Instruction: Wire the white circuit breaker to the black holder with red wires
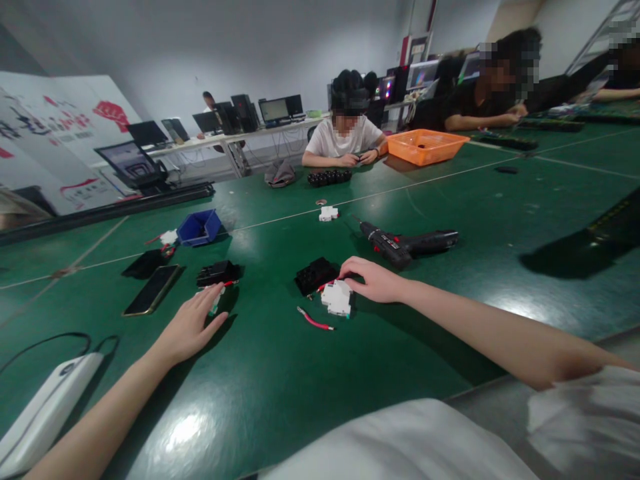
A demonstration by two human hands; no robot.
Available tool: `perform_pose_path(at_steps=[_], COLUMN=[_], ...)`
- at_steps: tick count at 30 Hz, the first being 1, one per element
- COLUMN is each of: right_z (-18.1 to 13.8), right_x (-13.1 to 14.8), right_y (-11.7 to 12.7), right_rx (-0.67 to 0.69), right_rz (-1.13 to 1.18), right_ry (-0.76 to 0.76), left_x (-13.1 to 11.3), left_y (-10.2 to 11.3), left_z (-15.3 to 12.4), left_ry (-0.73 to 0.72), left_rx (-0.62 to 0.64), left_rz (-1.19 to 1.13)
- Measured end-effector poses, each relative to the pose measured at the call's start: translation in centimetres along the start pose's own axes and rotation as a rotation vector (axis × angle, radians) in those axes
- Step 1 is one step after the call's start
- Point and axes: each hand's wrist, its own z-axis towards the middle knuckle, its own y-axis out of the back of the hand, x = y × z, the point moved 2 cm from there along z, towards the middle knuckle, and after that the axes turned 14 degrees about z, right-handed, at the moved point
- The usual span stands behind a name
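My left hand [193, 325] lies low over the table with fingers stretched out and thumb apart. Under its fingertips is a mostly hidden white piece with a green part [216, 305], beside a black housing [218, 273] and a bit of red wire. With thumb and curled index finger, my right hand [376, 280] grips the edge of a white circuit breaker [337, 297]. Another black housing [316, 275] sits just behind that breaker, with red wire between them. A short red wire [315, 320] with bare metal ends lies in front.
A cordless drill [405, 245] lies beyond my right hand. Another white breaker [329, 213] is farther back. At left are a phone [153, 291], a blue bin [199, 228] and a white power strip [53, 407]. People sit across the table near an orange basket [425, 148].
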Motion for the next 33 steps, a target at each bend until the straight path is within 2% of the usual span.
perform_pose_path(at_steps=[8,12,15,18,21,26,33], right_z=[0.0,0.0,0.0,0.0,0.0,0.1,0.2], right_x=[0.0,-0.1,-0.2,-0.3,-0.2,-0.1,0.1], right_y=[0.0,0.0,0.0,0.1,0.1,0.0,-0.2], right_rx=[-0.001,-0.002,-0.001,0.004,0.000,-0.008,-0.023], right_rz=[0.015,0.017,0.015,0.014,0.013,0.006,-0.019], right_ry=[0.008,0.001,-0.011,-0.020,-0.018,-0.003,-0.011], left_x=[0.8,0.6,0.7,1.1,1.2,-0.4,-6.4], left_y=[1.2,1.0,0.6,-0.3,-1.2,-2.8,-4.7], left_z=[2.7,3.6,3.9,4.4,6.0,12.1,24.1], left_ry=[-0.047,-0.079,-0.034,0.012,-0.008,-0.054,-0.047], left_rx=[-0.086,-0.121,-0.167,-0.129,-0.089,-0.139,-0.146], left_rz=[0.014,0.038,0.017,-0.024,-0.021,-0.007,-0.002])
